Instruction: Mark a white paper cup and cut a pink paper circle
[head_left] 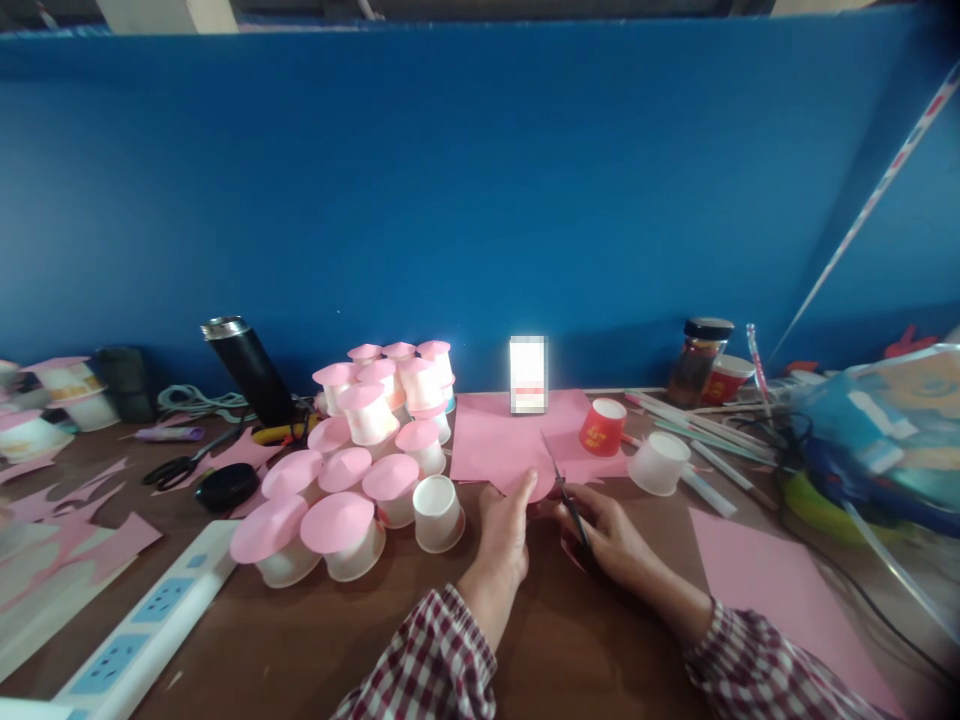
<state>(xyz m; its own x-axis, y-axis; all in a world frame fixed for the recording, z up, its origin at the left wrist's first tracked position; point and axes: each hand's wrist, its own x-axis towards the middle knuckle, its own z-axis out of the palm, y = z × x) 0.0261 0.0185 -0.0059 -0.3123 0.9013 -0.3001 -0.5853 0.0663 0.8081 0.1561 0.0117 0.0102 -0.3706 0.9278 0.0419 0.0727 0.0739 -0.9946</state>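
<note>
Two hands were at the pink paper (537, 486): the left hand (504, 535) pinched its curved near edge, thumb on top, while the right hand (616, 545) gripped the scissors (577, 517), blades pointing forward at the paper's right side. Whether this piece joined the sheet (484, 440) behind was hard to tell. A clean curve, it seemed, called for turning the paper into the blades, left fingers clear of the cut. Beyond stood a red cup (602, 428), a white cup (660, 464) to its right; leftward, pink-topped cups (339, 524) clustered.
</note>
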